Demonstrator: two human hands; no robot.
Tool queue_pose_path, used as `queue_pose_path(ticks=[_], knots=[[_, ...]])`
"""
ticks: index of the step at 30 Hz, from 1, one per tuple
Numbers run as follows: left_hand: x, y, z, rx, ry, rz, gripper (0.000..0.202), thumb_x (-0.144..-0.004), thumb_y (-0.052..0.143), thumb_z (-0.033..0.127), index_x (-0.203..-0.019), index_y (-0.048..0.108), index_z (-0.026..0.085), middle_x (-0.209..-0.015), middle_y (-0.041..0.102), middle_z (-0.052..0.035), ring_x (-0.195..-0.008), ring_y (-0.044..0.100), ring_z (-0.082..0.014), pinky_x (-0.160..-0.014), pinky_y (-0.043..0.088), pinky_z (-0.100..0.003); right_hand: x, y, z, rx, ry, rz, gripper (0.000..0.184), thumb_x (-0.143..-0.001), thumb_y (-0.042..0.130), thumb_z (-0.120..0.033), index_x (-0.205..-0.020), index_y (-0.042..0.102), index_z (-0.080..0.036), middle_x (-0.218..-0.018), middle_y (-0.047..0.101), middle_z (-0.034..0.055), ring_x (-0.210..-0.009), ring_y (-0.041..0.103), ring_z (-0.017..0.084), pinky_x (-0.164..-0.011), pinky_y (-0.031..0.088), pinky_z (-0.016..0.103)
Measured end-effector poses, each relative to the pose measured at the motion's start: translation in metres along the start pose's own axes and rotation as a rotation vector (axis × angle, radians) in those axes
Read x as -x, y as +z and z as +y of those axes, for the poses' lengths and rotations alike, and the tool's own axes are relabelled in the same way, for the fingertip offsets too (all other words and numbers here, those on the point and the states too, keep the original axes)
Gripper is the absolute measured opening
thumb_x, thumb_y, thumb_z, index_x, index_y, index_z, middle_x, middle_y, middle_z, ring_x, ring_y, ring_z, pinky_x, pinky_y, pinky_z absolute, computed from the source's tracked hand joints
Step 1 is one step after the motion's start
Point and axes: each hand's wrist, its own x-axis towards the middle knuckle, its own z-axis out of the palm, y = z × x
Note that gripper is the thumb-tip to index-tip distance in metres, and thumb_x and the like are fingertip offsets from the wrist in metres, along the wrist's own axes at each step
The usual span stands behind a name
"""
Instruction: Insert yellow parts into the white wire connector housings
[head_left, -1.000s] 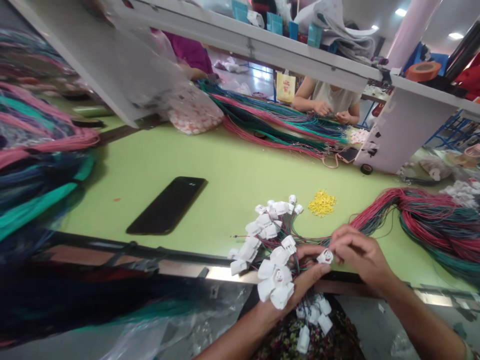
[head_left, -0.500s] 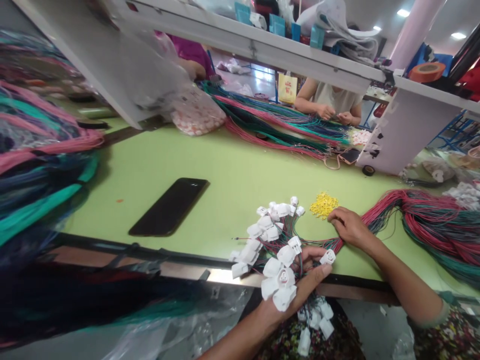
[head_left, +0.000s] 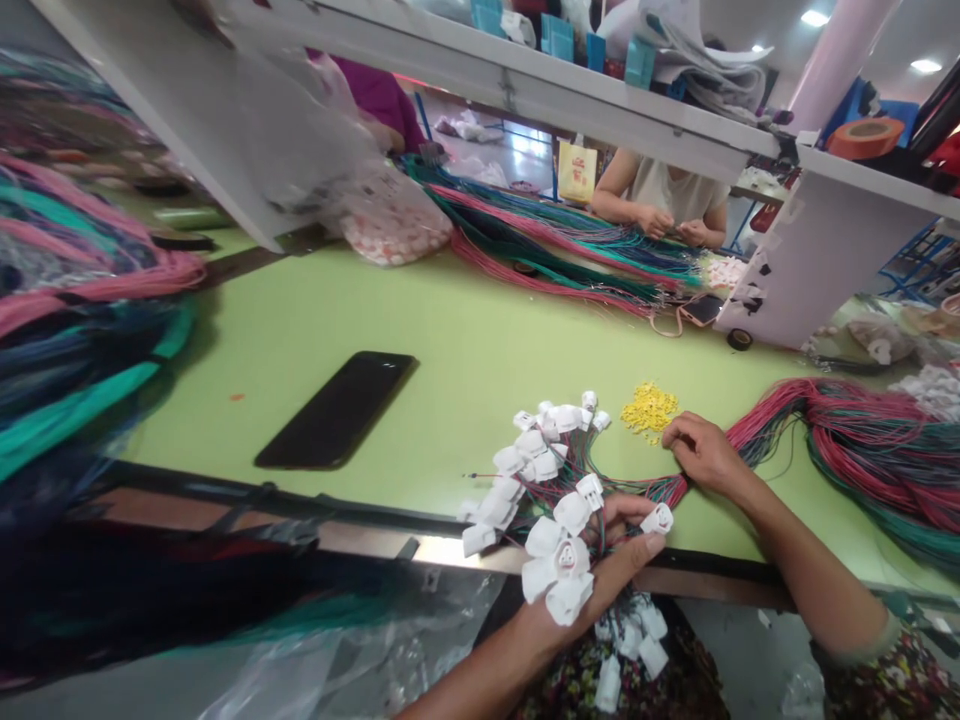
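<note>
Showing a green counter (head_left: 487, 330), crossed at right by a red-and-green wire bundle (head_left: 847, 440), probably bending softly. Curling the right hand (head_left: 703, 455) narrowly, not revealing whether pinching anything. With the left hand (head_left: 609, 575), holding between thumb and fingers, at the counter's near edge, a white connector housing (head_left: 658, 518), likely feeling light and stiff, best being gripped by the sides. Ending with tiny yellow pieces (head_left: 649, 408) beside the right hand.

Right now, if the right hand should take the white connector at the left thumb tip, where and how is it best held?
I would pinch the white connector by its side walls, coming from the right: the left hand holds it from the left, thumb below, so the right side looks freer. Its holed face points roughly toward the camera; best leave that uncovered.
</note>
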Motion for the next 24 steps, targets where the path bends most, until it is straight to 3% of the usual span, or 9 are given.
queue_pose_path(ticks=[5,16,24], knots=[[0.0018,0.0005,0.0038,0.0,-0.017,0.009,0.027,-0.082,0.074,0.039,-0.101,0.071,0.019,-0.093,0.077,-0.0065,-0.087,0.07,-0.0217,-0.078,0.055,-0.033,0.0044,0.0006,-0.0005,-0.001,0.022,0.012,0.015,-0.086,0.055,-0.008,-0.088,0.066,-0.019,-0.085,0.062,0.0032,-0.075,0.059,0.017,-0.069,0.044,0.028],[0.0016,-0.0005,0.0023,0.009,-0.019,-0.006,0.026,-0.082,0.073,0.036,-0.102,0.072,0.019,-0.092,0.076,-0.0057,-0.081,0.068,-0.0183,-0.073,0.052,-0.029,0.0038,0.0016,-0.0053,0.051,0.036,0.063,0.017,-0.089,0.053,-0.011,-0.089,0.067,-0.019,-0.09,0.06,0.0052,-0.077,0.057,0.019,-0.071,0.043,0.031],[0.0009,-0.002,-0.0017,0.011,-0.041,-0.023,0.033,-0.081,0.074,0.044,-0.103,0.071,0.019,-0.095,0.077,-0.0053,-0.088,0.069,-0.0228,-0.079,0.054,-0.033,0.0078,0.0005,-0.0094,-0.034,-0.022,-0.05,0.029,-0.076,0.049,0.003,-0.077,0.067,-0.02,-0.081,0.061,0.0015,-0.073,0.059,0.016,-0.069,0.043,0.027]])
